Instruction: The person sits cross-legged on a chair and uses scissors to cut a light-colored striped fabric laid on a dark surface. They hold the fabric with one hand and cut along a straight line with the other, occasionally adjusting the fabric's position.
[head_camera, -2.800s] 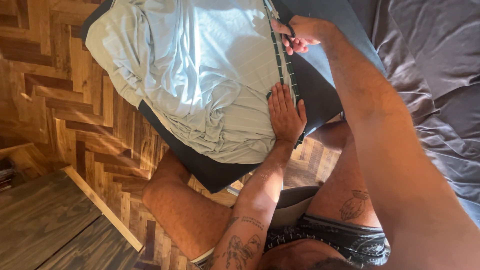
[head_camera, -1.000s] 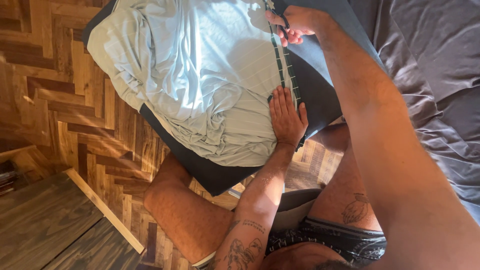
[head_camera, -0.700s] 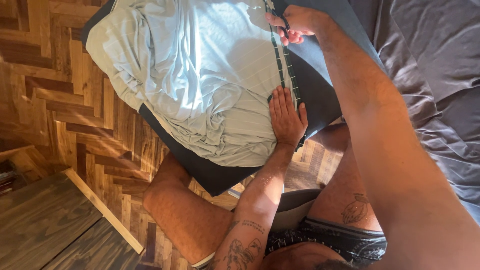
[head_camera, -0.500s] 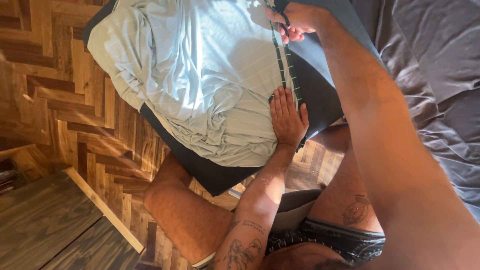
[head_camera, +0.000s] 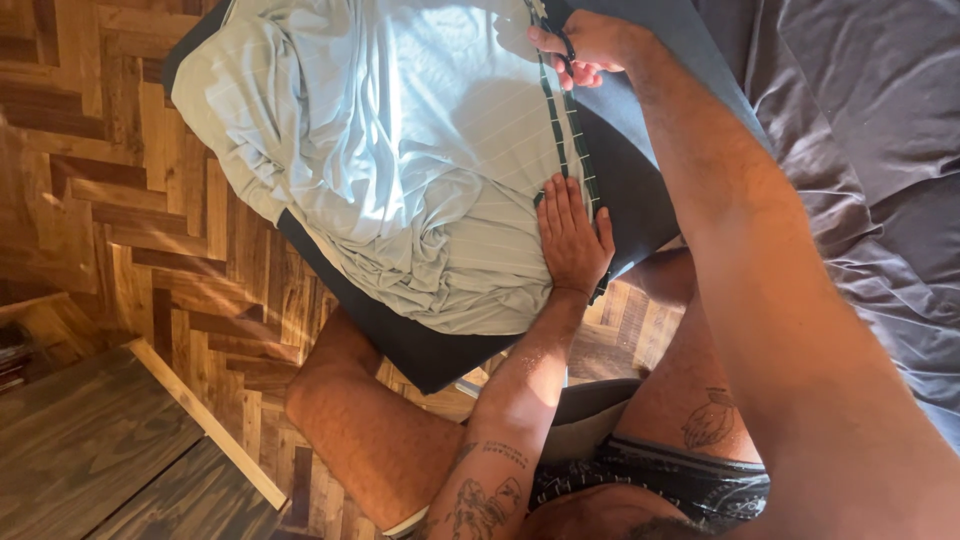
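Herringbone wood floor, with a grey bed right of the cushion.

Your left hand (head_camera: 572, 238) lies flat and unclenched on the pale cover (head_camera: 400, 150), just beside the zip (head_camera: 562, 130). Your right hand (head_camera: 585, 45) pinches the zip's top end, its grip clenched on it. The cover sits bunched across the dark cushion (head_camera: 420, 350), which rests on your knees. Soft, light and likely slippery; it should gather best taken at the zip edge. Floor left of the cushion gives room; the bed (head_camera: 860, 150) crowds its right.

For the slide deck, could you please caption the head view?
Left hand flat on a pale striped cover over a dark cushion; right hand pinching its zipper edge.
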